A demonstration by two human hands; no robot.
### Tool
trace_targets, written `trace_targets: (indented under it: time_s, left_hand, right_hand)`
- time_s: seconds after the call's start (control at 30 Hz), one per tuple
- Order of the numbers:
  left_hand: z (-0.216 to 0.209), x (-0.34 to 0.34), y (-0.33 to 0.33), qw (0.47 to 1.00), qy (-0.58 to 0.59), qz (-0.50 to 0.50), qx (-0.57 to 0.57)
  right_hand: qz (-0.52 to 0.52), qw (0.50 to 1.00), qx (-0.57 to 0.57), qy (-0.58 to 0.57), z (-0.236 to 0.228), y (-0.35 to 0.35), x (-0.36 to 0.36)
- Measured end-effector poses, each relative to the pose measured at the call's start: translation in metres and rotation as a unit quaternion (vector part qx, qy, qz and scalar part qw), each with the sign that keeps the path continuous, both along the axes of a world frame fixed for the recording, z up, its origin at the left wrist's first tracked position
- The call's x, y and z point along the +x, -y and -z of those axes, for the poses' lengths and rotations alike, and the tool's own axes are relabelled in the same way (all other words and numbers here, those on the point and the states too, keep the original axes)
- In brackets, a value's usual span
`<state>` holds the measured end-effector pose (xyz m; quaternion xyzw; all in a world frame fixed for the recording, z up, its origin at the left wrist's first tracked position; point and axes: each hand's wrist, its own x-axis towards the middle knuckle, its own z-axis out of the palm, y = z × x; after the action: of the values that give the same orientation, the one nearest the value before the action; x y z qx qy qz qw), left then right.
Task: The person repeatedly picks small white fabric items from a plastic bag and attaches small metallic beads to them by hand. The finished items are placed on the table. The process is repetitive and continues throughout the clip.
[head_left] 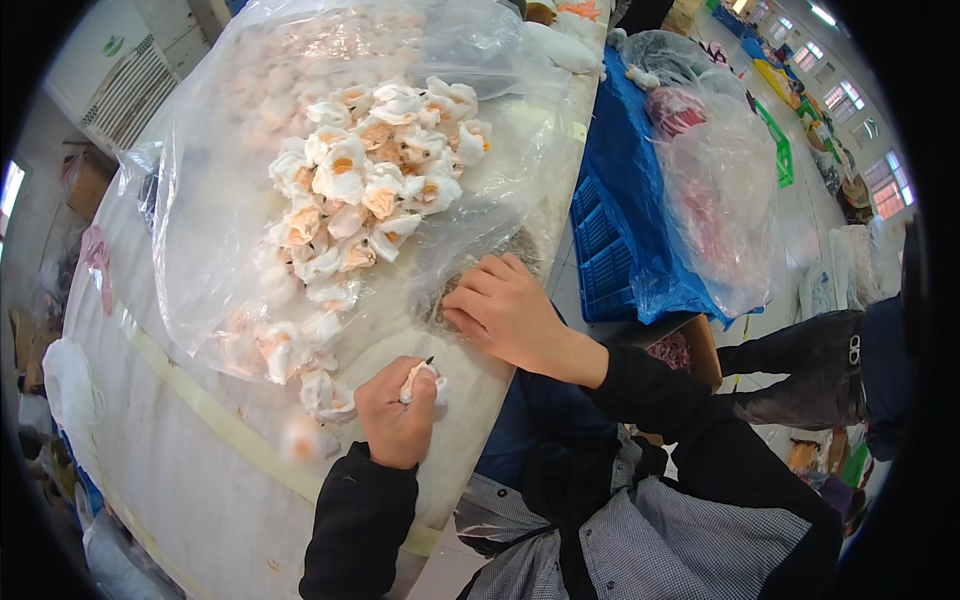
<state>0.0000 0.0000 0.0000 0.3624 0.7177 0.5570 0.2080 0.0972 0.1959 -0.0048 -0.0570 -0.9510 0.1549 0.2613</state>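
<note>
My left hand [398,418] is closed round a white and peach artificial flower head [424,384], its short dark stem tip poking up past the fingers. To the right, my right hand [515,312] bends its fingers down into a small transparent plastic bag [470,240] of fine brownish pieces at the table's edge. What those fingertips pinch is hidden. Beyond both hands lies a heap of similar white and peach flower heads [375,180], spilling from a large transparent plastic bag [210,230]. A few more flowers [325,396] lie left of my left hand.
The pale table [190,480] has a yellowish tape strip [215,415] across it. Right of it stands a blue crate [603,255] under blue sheeting, with a bulging plastic bag [715,190] on top. A person in dark trousers [800,370] stands at the right.
</note>
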Motion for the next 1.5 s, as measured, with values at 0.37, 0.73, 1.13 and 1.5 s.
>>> trace_targets:
  time_s: [0.37,0.73,1.13,1.5]
  left_hand:
    - [0.001,0.001,0.001,1.000,0.011,-0.002,0.007]
    - [-0.003,0.003,0.001,0.997,0.067,0.022,0.022]
    - [0.000,0.003,0.003,0.996,0.071,0.043,0.037]
    - [0.000,0.003,0.001,0.998,0.027,0.054,0.026]
  right_hand:
    - [-0.016,0.995,-0.078,-0.066,-0.021,0.001,0.009]
    - [-0.125,0.709,-0.690,0.080,-0.029,0.031,0.019]
    - [-0.120,0.728,-0.667,0.104,-0.023,0.028,0.019]
    - [-0.128,0.914,-0.376,0.077,-0.036,0.024,0.018]
